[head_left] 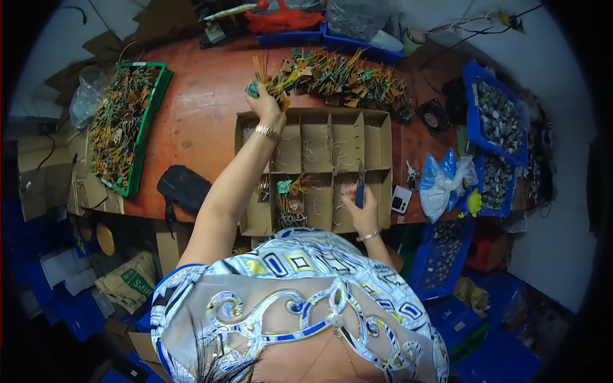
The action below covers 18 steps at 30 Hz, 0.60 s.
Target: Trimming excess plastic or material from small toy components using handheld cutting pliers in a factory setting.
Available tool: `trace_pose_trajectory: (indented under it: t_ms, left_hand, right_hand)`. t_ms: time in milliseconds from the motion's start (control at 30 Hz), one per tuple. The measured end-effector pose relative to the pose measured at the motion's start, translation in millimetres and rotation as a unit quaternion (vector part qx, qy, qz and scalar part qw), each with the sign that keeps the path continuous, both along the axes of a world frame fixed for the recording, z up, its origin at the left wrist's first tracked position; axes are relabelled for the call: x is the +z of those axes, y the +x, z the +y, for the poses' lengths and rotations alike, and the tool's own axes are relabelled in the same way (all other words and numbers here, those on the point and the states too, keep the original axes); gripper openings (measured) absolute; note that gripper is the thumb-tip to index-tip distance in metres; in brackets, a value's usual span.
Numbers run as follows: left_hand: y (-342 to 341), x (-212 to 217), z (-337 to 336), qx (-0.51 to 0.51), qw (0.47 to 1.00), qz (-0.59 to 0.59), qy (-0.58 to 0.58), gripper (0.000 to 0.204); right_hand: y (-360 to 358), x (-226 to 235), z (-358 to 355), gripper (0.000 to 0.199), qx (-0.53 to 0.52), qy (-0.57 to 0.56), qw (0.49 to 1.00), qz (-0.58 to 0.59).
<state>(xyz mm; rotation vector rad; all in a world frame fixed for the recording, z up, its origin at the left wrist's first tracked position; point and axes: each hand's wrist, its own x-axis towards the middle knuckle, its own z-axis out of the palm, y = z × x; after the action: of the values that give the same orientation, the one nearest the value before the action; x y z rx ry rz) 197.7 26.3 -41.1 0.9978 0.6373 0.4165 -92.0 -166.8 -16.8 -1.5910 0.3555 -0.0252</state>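
Note:
My left hand (265, 107) reaches forward to the far edge of the cardboard divider box (251, 216), closed around a bunch of small green circuit boards (253, 89) with orange strips and thin leads. Behind it lies a long heap of similar boards (357, 80). Over the box's near right cells, my right hand (361, 210) grips a slim tool with a dark blue handle (359, 195), its tip pointing away from me; its exact kind is unclear. Several boards (288, 199) sit in a near left cell, while other cells hold short white wire pieces (309, 155).
A green tray (145, 127) full of boards stands at the left, near a black pouch (184, 191). On the right are blue bins (472, 115) of small parts, plastic bags (435, 191) and a white box-shaped item (401, 199). Blue containers (290, 38) line the back.

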Motion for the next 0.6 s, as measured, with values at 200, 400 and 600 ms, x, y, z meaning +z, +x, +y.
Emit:
trace_pose_trajectory:
  t_ms: [200,400,600]
  left_hand:
    - [129.2,-88.3,-24.7,-0.011,0.953,-0.034,0.302,0.034]
    - [181.5,-161.9,33.9,-0.463,0.800,0.168,0.342,0.062]
    - [163.5,-139.4,-23.2,-0.468,0.852,0.103,0.210,0.056]
  right_hand:
    - [-27.5,17.8,-25.4,0.019,-0.072,-0.070,0.991,0.088]
    - [-49.2,28.4,-21.6,0.021,-0.126,-0.048,0.986,0.094]
    - [-44.8,33.1,-17.8,0.020,-0.117,-0.099,0.979,0.132]
